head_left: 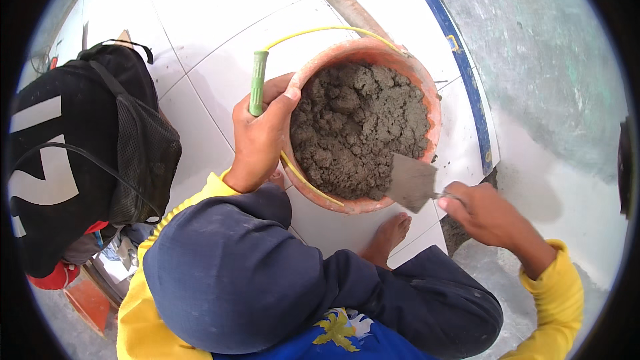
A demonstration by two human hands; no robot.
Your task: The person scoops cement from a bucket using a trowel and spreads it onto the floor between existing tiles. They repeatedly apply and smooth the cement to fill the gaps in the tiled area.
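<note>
An orange bucket (435, 97) stands on the tiles in front of me, filled high with wet grey mortar (360, 120). My left hand (265, 127) is closed on its left rim, the thumb over the edge. Beside that hand rises the green grip (258, 83) of the bucket's yellow wire handle. In my right hand (481, 213) is a trowel (411, 183), gripped by its handle, which the fingers mostly hide. Its flat blade overlaps the bucket's lower right rim and is coated grey; whether it touches the rim I cannot tell.
A black backpack (87, 153) with mesh pockets lies at the left. A blue level-like bar (460, 53) runs along the right edge of the tiles, and a mortar-stained wooden board (347, 0) lies behind the bucket. My bare foot (389, 235) is close to the bucket's near side.
</note>
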